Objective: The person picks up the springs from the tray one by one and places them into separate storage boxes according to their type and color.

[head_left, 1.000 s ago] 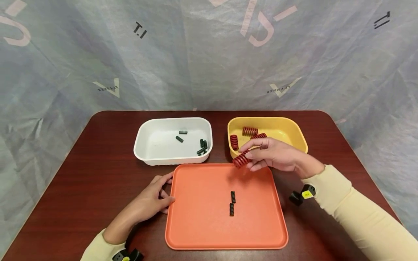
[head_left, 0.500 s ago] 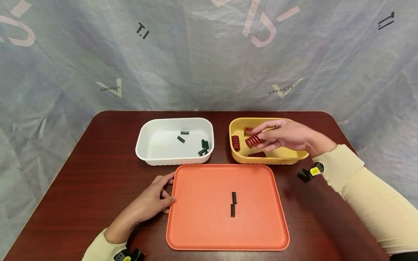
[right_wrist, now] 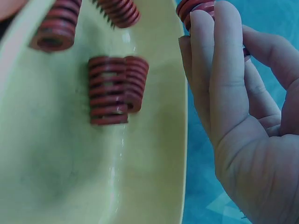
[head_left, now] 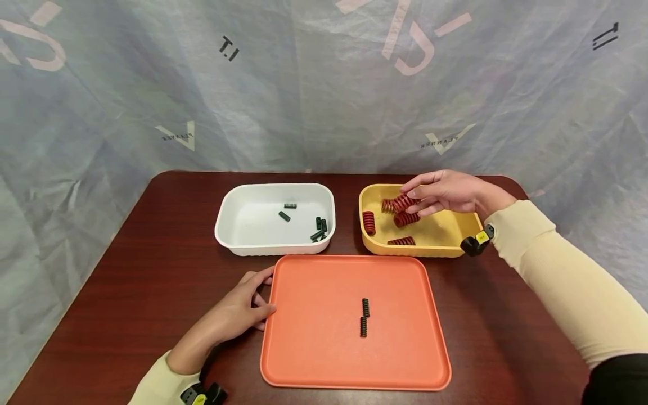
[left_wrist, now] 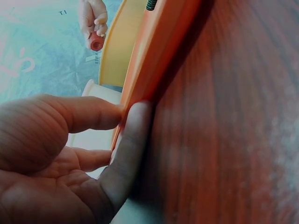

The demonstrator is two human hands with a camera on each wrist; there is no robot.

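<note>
My right hand point(head_left: 450, 192) is over the back of the yellow bin point(head_left: 445, 251). Its fingertips hold a red coil spring point(right_wrist: 188, 10), which also shows below the fingers in the left wrist view point(left_wrist: 96, 43). Several other red springs point(head_left: 369, 223) lie in the bin beneath. At the left edge of the orange tray point(head_left: 314, 349), my left hand point(head_left: 238, 308) grips the rim between thumb and fingers. Two small dark green springs point(head_left: 366, 307) lie end to end on the tray, right of its middle.
A white bin point(head_left: 248, 247) stands left of the yellow one, behind the tray, with several small dark green springs point(head_left: 284, 216) inside. Everything sits on a dark red wooden table point(head_left: 152, 253). A grey printed sheet point(head_left: 283, 101) hangs behind the table.
My right hand has moved back and to the right with the red spring, from the tray's far edge to above the yellow bin. The left hand stays on the tray's edge.
</note>
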